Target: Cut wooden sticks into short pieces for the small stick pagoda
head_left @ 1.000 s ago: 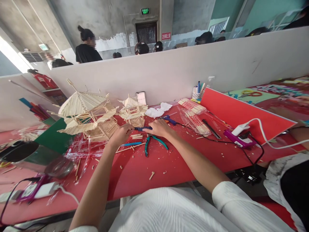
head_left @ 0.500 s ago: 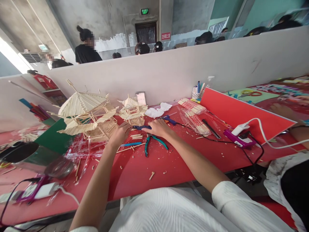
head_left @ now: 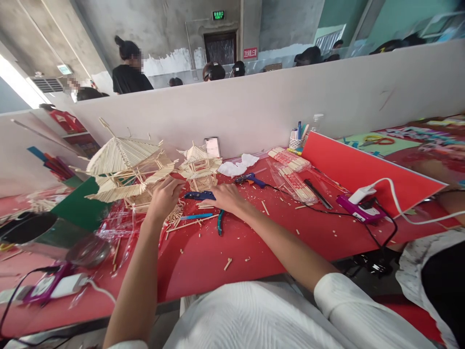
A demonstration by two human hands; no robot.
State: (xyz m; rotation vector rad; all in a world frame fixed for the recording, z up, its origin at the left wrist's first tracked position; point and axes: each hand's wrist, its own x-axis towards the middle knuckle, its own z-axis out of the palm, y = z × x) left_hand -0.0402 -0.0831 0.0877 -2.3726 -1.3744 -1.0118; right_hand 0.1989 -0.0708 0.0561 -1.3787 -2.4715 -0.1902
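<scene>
My left hand (head_left: 164, 198) rests with curled fingers against the lower edge of the large wooden-stick pagoda model (head_left: 127, 169); whether it pinches a stick I cannot make out. My right hand (head_left: 224, 198) is closed around the handle of a dark blue glue gun (head_left: 198, 195), whose nozzle points left toward the model. A smaller stick pagoda (head_left: 199, 169) stands just behind the glue gun. Teal-handled pliers (head_left: 220, 222) lie partly under my right wrist. A blue stick-like tool (head_left: 196, 216) and loose wooden sticks lie on the red table (head_left: 254, 247) between my hands.
A second blue glue gun (head_left: 250, 180) with a black cord, white tissue (head_left: 238, 167) and packs of sticks (head_left: 294, 177) lie behind. A purple-and-white power strip (head_left: 359, 206) sits right; another (head_left: 54, 287) sits front left. A grey partition (head_left: 276, 106) closes the back. People stand beyond it.
My left hand has moved left and up from the glue gun's tip onto the large pagoda. My right hand has shifted left with the glue gun, now covering the pliers' right handle.
</scene>
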